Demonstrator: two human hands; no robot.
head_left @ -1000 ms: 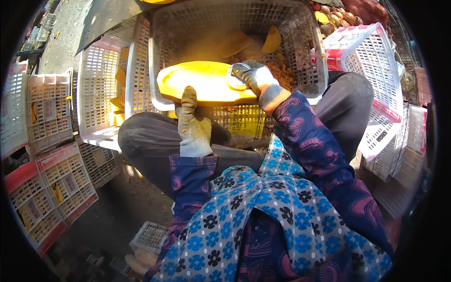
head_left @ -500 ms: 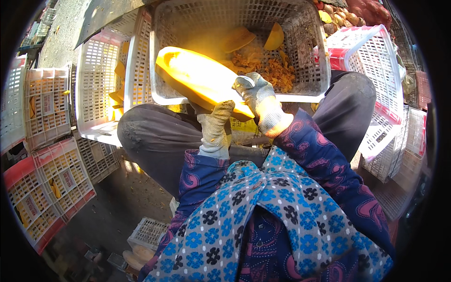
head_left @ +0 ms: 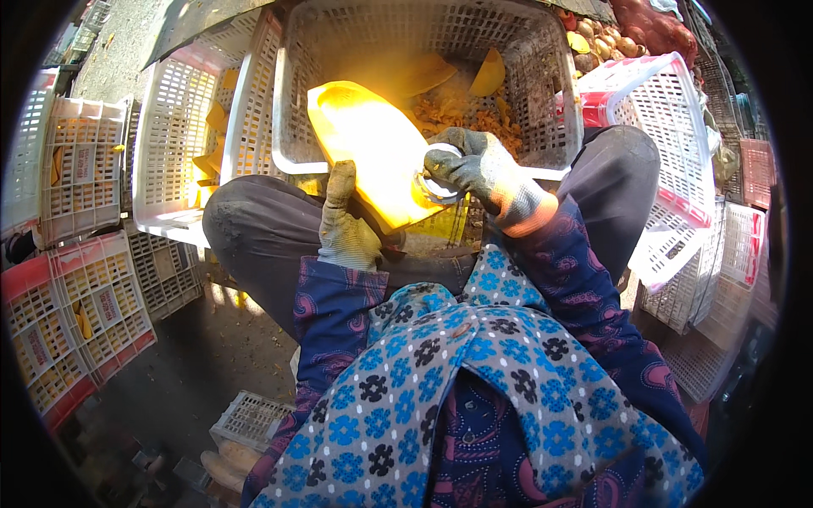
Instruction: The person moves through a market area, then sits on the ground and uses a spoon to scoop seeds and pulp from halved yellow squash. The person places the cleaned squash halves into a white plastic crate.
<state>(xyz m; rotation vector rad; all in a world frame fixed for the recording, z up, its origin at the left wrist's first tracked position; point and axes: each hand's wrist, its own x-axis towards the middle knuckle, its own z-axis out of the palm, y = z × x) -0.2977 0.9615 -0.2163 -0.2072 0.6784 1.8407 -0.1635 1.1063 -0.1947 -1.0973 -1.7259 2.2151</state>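
Observation:
A large, long piece of pumpkin (head_left: pixel 373 144) lies tilted across the near rim of the crate in front of me, glaring white in the sun. My left hand (head_left: pixel 349 224), in a dirty knit glove, supports it from the near left side, thumb up along its edge; its other fingers are hidden beneath. In my gloved right hand (head_left: pixel 484 173) is a ring-shaped metal scraper (head_left: pixel 439 190), held against the pumpkin's near right end. Orange scraps (head_left: pixel 474 127) and more pumpkin pieces (head_left: pixel 488 72) lie inside the crate (head_left: pixel 555 85).
White crates with pumpkin pieces (head_left: pixel 174 127) stand on the left, beside stacked crates (head_left: pixel 85 173). A tilted white and red crate (head_left: pixel 669 161) is at my right knee. Onions (head_left: pixel 605 41) and a red sack (head_left: pixel 652 30) sit at the far right.
The pumpkin piece has turned more upright and shifted right. My left hand has moved left along its side. My right hand has rotated, bringing the ring scraper into view at the near end.

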